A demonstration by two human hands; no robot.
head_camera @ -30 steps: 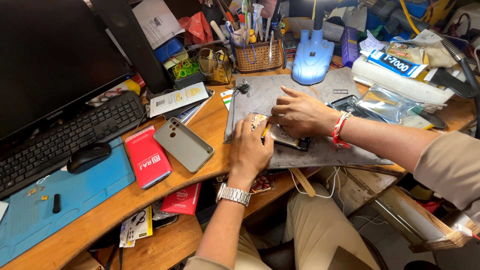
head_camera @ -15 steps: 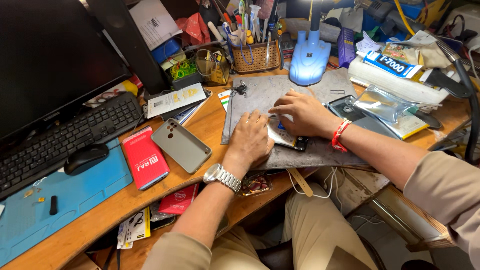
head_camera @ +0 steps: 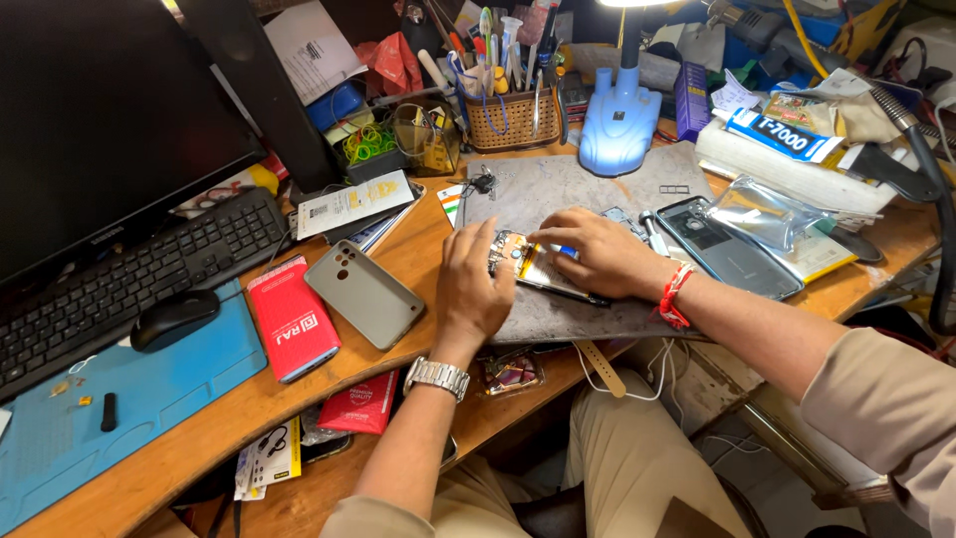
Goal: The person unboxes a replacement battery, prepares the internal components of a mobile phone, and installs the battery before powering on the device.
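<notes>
An opened phone [head_camera: 528,264] with its insides showing lies flat on a grey work mat [head_camera: 578,189]. My left hand [head_camera: 473,279], with a metal watch on the wrist, presses on the phone's left end. My right hand [head_camera: 597,254], with a red thread band at the wrist, rests over the phone's right part with its fingertips on the inner board. A dark phone back cover [head_camera: 727,249] lies just right of my right hand.
A grey phone case [head_camera: 363,294] and a red box [head_camera: 292,317] lie left of my hands. A keyboard [head_camera: 129,284], mouse [head_camera: 174,319] and blue mat [head_camera: 129,399] sit far left. A blue lamp base [head_camera: 619,125] and a woven tool basket [head_camera: 513,115] stand behind.
My view has shifted slightly. Both hands have stayed on the opened phone, with the right fingers now further left over its board.
</notes>
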